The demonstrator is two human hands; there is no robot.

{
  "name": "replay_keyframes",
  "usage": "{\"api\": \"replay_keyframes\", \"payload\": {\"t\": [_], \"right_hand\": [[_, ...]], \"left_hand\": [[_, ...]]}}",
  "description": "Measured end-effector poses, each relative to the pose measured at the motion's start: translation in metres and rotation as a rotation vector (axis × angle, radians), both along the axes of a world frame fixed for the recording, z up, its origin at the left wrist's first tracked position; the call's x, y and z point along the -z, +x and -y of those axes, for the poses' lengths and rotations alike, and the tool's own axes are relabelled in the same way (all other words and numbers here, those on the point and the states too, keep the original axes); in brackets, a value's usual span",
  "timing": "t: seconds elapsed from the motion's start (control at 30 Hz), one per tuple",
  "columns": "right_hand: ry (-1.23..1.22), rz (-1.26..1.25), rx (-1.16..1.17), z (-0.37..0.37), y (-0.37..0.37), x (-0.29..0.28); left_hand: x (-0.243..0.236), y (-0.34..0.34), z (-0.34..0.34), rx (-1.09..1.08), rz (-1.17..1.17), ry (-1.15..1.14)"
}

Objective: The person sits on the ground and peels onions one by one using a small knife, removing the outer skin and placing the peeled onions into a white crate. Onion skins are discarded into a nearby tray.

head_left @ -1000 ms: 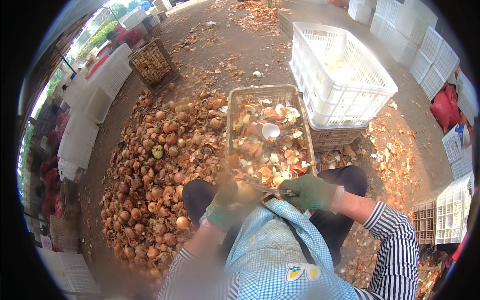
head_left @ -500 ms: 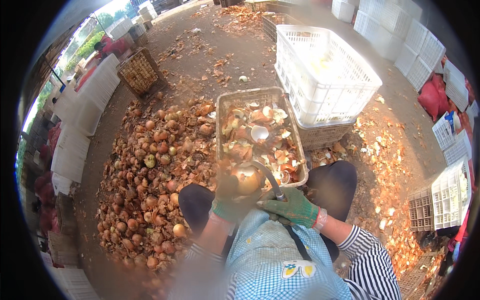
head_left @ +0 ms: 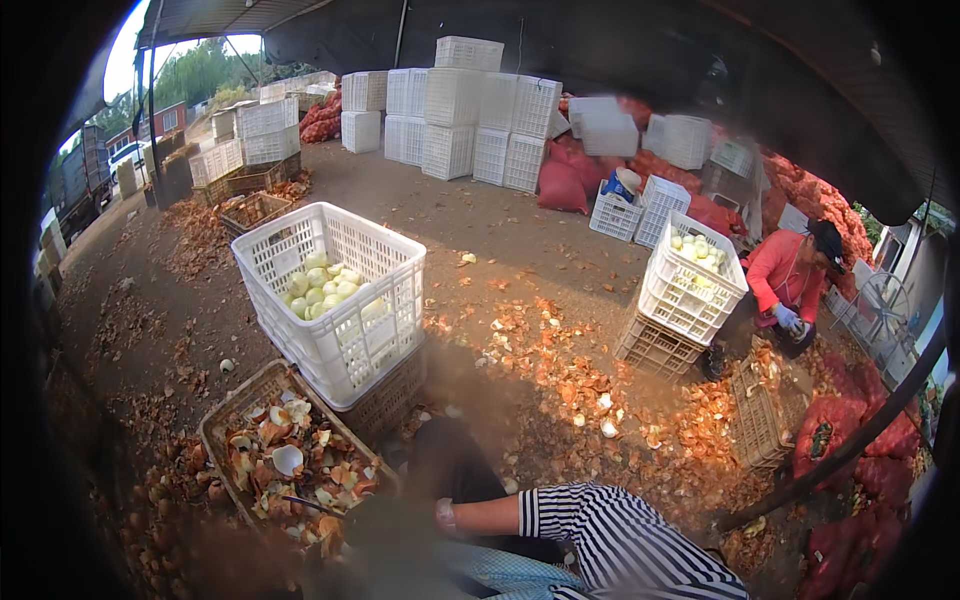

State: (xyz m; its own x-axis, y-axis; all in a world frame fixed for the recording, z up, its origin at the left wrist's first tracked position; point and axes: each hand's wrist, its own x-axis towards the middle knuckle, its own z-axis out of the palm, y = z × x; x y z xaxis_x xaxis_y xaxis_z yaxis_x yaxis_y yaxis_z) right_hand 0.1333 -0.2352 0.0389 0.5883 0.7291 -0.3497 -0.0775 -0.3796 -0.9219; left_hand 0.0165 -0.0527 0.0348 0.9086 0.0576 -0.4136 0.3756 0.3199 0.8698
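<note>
My right hand [head_left: 392, 528] is at the lower middle, in a green glove badly blurred by a smear. A thin dark curved knife [head_left: 314, 505] juts out leftward from it, over the near edge of the dirty crate [head_left: 225, 462]. Onion skins and peel scraps [head_left: 318, 455] fill that crate, with a white cup-shaped piece [head_left: 287, 460] among them. My left hand does not show, nor does the onion it held earlier. Beyond the crate, a white crate [head_left: 345, 365] holding peeled onions [head_left: 318, 290] stands on a brown crate [head_left: 393, 392].
To the right, a co-worker in red [head_left: 790, 275] sits by a white crate of peeled onions [head_left: 692, 285]. Stacked white crates [head_left: 450, 115] and red mesh sacks [head_left: 565, 180] line the back. Skins [head_left: 560, 370] litter the ground. A dark curved bar [head_left: 850, 450] crosses the right side.
My view has swung to the right and up. The onion pile, my left hand and the onion in it have left the picture; the co-worker has come into it.
</note>
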Motion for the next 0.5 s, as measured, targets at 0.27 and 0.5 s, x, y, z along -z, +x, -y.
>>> {"api": "replay_keyframes", "payload": {"t": [0.27, 0.5], "right_hand": [[0.347, 1.153, -0.087, -0.018, -0.007, 0.103], [0.055, 0.425, -0.034, -0.026, 0.014, 0.068]], "left_hand": [[-0.005, 0.001, 0.008, -0.121, -0.159, -0.052], [0.0, -0.008, -0.008, 0.008, -0.056, 0.1]]}}
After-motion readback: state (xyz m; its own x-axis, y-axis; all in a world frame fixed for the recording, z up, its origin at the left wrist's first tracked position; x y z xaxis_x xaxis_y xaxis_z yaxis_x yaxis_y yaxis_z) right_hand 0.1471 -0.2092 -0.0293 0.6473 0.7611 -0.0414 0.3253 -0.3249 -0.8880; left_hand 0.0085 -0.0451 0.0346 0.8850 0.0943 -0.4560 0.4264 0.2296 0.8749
